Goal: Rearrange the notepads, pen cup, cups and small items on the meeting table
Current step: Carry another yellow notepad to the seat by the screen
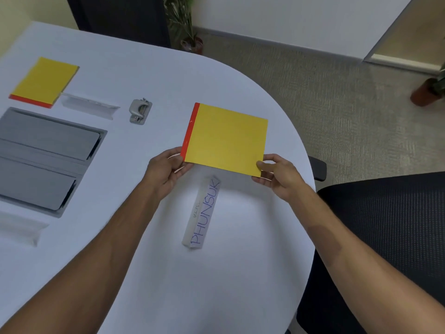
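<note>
The near notepad (pixel 226 138) is behind the name card (pixel 204 213), the hole punch (pixel 140 111) to its left.

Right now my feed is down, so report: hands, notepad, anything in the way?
Left hand, right hand: each pinches a near corner of the yellow notepad. Folded name card just nearer, between the arms.

Office meeting room; indicated by a white round-ended table (pixel 144 68) fitted with a grey cable hatch (pixel 48 160); a folded name card (pixel 204 213) and a punch (pixel 140 111) are laid upon it; a notepad (pixel 226 138) is held above; a mesh chair (pixel 385 225), carpet (pixel 337 92) and a potted plant (pixel 185 25) are set around.
</note>
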A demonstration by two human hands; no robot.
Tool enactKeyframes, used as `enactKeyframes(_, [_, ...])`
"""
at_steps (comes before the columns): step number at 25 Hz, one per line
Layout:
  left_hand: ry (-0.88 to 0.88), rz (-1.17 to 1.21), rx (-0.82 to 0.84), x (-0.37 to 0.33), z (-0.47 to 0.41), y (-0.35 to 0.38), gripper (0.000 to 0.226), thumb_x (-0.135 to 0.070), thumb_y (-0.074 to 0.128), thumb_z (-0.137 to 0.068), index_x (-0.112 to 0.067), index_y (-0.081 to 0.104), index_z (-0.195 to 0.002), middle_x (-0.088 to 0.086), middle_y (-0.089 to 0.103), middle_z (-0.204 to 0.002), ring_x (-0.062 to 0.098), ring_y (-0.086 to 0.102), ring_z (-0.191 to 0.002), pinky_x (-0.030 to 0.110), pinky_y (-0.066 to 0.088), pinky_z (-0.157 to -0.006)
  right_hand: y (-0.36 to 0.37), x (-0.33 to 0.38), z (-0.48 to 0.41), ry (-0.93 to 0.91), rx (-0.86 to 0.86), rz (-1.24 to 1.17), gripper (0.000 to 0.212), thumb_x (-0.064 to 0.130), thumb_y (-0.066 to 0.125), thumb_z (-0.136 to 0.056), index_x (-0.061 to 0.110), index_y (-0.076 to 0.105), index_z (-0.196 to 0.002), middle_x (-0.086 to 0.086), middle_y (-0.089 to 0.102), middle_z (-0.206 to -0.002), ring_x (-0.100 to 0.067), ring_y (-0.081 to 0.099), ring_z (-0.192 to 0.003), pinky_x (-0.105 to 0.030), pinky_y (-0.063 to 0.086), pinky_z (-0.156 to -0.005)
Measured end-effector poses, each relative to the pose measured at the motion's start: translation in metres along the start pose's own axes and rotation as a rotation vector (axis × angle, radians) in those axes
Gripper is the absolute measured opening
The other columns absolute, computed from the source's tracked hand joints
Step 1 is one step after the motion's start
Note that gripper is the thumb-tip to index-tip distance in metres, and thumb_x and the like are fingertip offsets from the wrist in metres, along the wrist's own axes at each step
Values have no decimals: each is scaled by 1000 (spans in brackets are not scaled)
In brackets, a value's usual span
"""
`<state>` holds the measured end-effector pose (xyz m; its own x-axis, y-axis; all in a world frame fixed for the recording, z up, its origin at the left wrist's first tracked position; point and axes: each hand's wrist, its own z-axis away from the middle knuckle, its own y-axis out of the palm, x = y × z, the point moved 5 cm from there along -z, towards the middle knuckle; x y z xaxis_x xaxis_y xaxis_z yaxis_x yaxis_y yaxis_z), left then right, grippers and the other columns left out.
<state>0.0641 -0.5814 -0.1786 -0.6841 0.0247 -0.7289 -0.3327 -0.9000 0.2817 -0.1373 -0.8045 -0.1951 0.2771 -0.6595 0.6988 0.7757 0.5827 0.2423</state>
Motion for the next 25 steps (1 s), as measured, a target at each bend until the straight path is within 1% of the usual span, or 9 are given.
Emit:
enactKeyframes(2, [-2, 176, -19, 1, 24, -12, 29, 3, 46, -99, 2, 61, -124, 17, 70, -117, 25, 68, -104, 33, 58, -87, 11, -2, 22, -32, 56, 2, 14, -6, 67, -89, 6, 64, -94, -17, 74, -95, -29, 73, -75, -39, 63, -70])
enactKeyframes(5, [-23, 472, -35, 6, 67, -19, 21, -6, 55, -98, 0, 65, -116, 14, 72, -115, 21, 71, -105, 35, 54, -98, 32, -9, 53, -52, 71, -25, 16, -9, 66, -88, 7, 63, -90, -16, 73, -84, -29, 72, -71, -39, 63, -68])
enactKeyframes(9, [30, 374, -39, 36, 135, -20, 7, -3, 61, -93, -5, 65, -98, 14, 71, -110, 22, 72, -99, 34, 58, -89, 67, -36, 100, -42, 158, 6, 17, -9, 63, -90, 8, 60, -90, -13, 71, -75, -26, 71, -68, -41, 63, -67])
enactKeyframes(11, [91, 381, -77, 47, 163, -29, 19, -2, 62, -92, -7, 65, -110, 12, 72, -115, 23, 71, -104, 35, 59, -88, 88, -55, 127, -25, 254, 30, 17, -9, 61, -91, 8, 58, -92, -12, 70, -74, -26, 71, -68, -42, 64, -69])
enactKeyframes(13, [134, 419, -119, 51, 185, -46, 27, -2, 60, -94, -9, 64, -119, 10, 71, -120, 23, 70, -106, 35, 59, -85, 105, -73, 151, 6, 343, 54, 17, -9, 61, -92, 6, 56, -96, -12, 70, -79, -27, 70, -72, -41, 64, -72])
enactKeyframes(15, [162, 457, -135, 49, 206, -67, 25, -4, 60, -95, -9, 64, -119, 9, 71, -122, 24, 69, -107, 34, 59, -84, 118, -86, 170, 42, 413, 89, 18, -6, 64, -91, 6, 57, -101, -12, 68, -83, -28, 69, -75, -40, 63, -75])
enactKeyframes(19, [217, 461, -141, 40, 253, -117, 23, -12, 56, -99, -11, 66, -119, 7, 70, -123, 22, 68, -109, 38, 57, -92, 144, -97, 198, 73, 515, 85, 9, 9, 67, -94, 7, 61, -101, -14, 70, -97, -29, 71, -84, -38, 62, -81])
enactKeyframes(22, [241, 441, -171, 36, 288, -162, 27, -16, 53, -100, -11, 64, -124, 7, 68, -127, 21, 67, -108, 41, 53, -99, 160, -100, 206, 87, 508, 51, 20, 22, 61, -99, 7, 61, -113, -14, 70, -109, -31, 69, -97, -41, 60, -87])
enactKeyframes(25, [240, 411, -248, 37, 322, -209, 25, -18, 51, -101, -10, 67, -119, 8, 68, -127, 22, 65, -106, 42, 52, -98, 182, -111, 222, 90, 570, 196, 29, 30, 56, -101, 8, 64, -118, -13, 71, -114, -24, 70, -93, -36, 58, -82])
